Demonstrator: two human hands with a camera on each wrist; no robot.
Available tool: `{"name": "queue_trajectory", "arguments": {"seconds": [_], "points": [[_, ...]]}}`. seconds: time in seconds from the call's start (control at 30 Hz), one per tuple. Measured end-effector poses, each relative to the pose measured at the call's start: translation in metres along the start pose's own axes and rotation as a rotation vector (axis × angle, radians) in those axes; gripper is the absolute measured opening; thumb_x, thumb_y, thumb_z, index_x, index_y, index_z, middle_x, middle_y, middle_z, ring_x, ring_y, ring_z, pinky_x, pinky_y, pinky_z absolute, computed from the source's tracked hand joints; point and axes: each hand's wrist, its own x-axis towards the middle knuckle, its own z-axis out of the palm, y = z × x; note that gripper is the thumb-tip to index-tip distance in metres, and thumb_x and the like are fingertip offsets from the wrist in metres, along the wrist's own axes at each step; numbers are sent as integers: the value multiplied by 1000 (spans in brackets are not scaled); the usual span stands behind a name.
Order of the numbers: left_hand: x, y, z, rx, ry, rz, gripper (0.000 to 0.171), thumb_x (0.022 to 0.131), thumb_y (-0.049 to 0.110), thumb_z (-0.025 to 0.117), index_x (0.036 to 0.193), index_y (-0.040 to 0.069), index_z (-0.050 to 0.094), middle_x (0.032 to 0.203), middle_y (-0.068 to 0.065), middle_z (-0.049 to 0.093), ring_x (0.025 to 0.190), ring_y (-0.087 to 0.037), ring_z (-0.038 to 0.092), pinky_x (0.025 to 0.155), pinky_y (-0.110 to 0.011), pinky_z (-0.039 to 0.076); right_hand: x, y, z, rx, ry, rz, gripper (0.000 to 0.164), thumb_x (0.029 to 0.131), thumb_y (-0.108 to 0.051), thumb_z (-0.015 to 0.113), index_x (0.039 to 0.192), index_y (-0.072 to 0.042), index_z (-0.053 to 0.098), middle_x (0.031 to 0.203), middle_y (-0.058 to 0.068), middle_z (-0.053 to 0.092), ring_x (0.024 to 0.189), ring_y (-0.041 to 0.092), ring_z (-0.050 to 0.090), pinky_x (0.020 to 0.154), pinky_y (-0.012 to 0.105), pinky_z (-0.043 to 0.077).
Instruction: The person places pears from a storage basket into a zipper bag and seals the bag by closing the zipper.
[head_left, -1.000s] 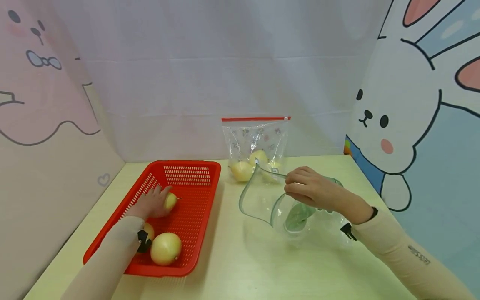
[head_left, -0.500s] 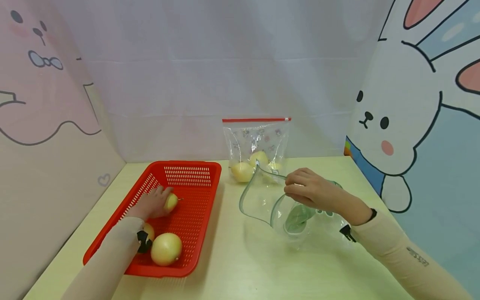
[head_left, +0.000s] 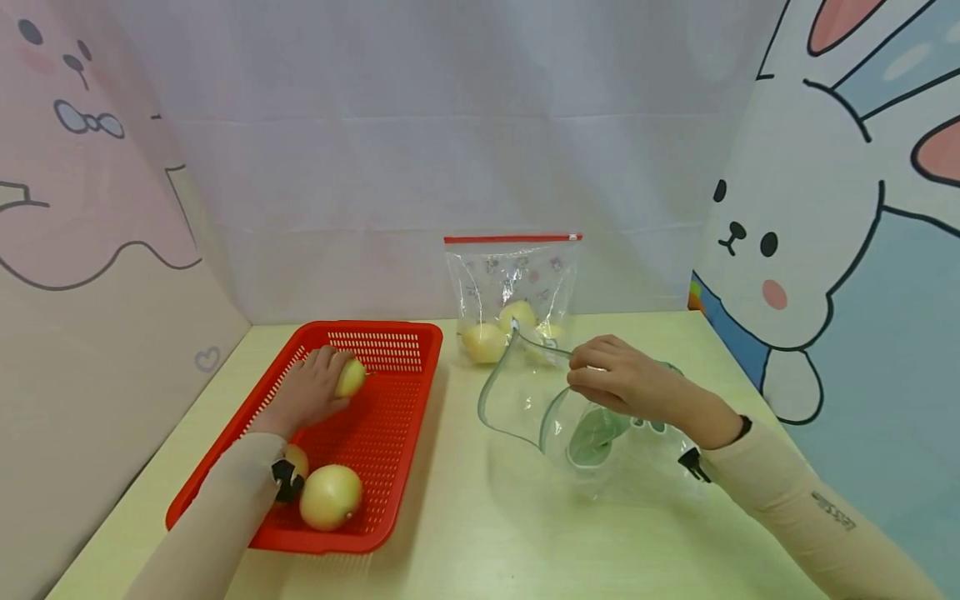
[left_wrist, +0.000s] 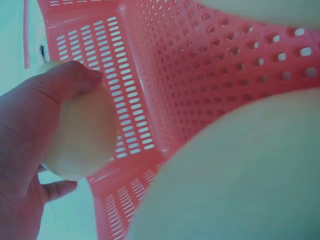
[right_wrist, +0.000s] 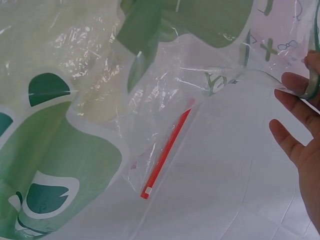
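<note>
My left hand [head_left: 303, 398] grips a yellow pear [head_left: 351, 377] over the far part of a red basket [head_left: 378, 421]. The left wrist view shows thumb and fingers around that pear [left_wrist: 90, 132]. Near my left wrist, two more pears lie in the basket: a whole one [head_left: 332, 497] and another [head_left: 297, 463] partly behind the sleeve. My right hand [head_left: 626, 377] pinches the rim of a clear zip bag [head_left: 600, 435] with green print, whose mouth gapes toward the basket. In the right wrist view, fingers [right_wrist: 290, 100] hold its green-edged rim.
Behind the green-edged bag stands a clear bag with a red slider [head_left: 512, 239], holding several pears [head_left: 483, 342]. A white cloth backdrop [head_left: 420, 167] rises at the table's [head_left: 450, 533] far edge. Walls with cartoon prints flank both sides.
My left hand has moved toward the basket's far end, carrying the pear with it. The right hand and its bag have stayed where they were.
</note>
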Motion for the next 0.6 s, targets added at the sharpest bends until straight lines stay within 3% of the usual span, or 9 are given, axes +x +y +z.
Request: {"name": "queue_trajectory", "arguments": {"seconds": [0.2,0.3,0.43,0.6], "points": [[6,3,-4,-3,47,19,73,80,21,81,135,2,37,126,-29,45,113,-44,49,87,-57,48,0,0,1,-1,7,-7,24,105,-23,47,104,-7,65,99,5,63,93,26,60,80,46,53],[10,8,-7,-16,89,50,74,78,21,84,134,2,38,126,-29,46,112,-44,49,83,-55,49,1,0,1,-7,14,-12,26,106,-24,46,103,-7,65,99,5,63,93,25,60,80,45,53],[17,20,-15,-14,122,95,76,77,21,85,134,2,39,127,-29,46,111,-44,50,81,-52,49,2,1,2,-14,24,-22,28,106,-25,44,101,-6,65,98,5,62,93,25,60,80,44,53],[27,41,-26,-29,121,134,76,78,22,84,135,3,38,132,-28,44,115,-43,49,89,-53,49,3,0,2,-22,29,-34,29,107,-25,44,100,-6,64,97,5,62,92,24,60,79,44,53]]}}
